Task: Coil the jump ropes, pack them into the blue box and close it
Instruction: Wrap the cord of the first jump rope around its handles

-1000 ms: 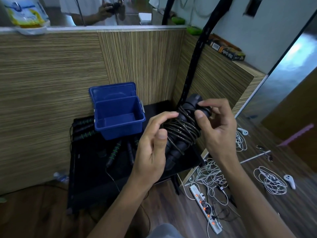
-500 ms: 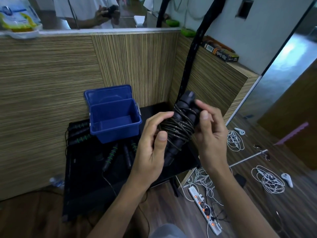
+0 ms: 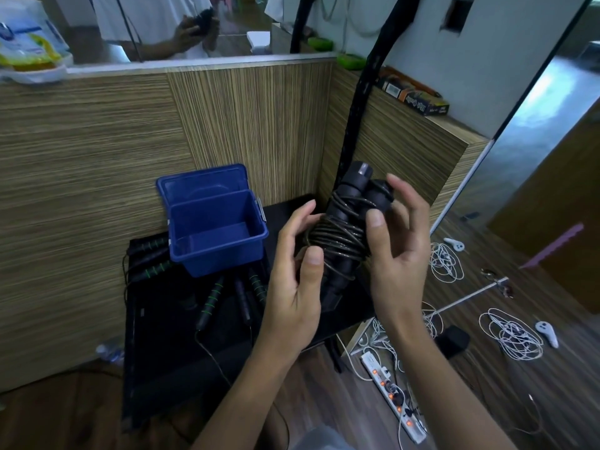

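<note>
I hold a black jump rope [image 3: 341,241] upright between both hands, its two handles side by side and its dark cord wound round them. My left hand [image 3: 297,277] grips the bundle's lower left with curled fingers. My right hand [image 3: 396,245] holds the right side, thumb pressed on the cord. The blue box [image 3: 214,228] stands open on the black table [image 3: 168,352] to the left, its lid tipped back against the wall. Several loose black ropes with green-ringed handles [image 3: 212,300] lie beside and in front of the box.
Wood-panel walls [image 3: 97,177] close the corner behind the table. On the floor to the right lie white cables [image 3: 509,336], a white power strip [image 3: 394,397] and small white controllers [image 3: 547,332]. A black strap [image 3: 357,102] hangs down the corner.
The bundle has turned more upright and my right hand has shifted from its top down onto the wound cord. My view has swung slightly.
</note>
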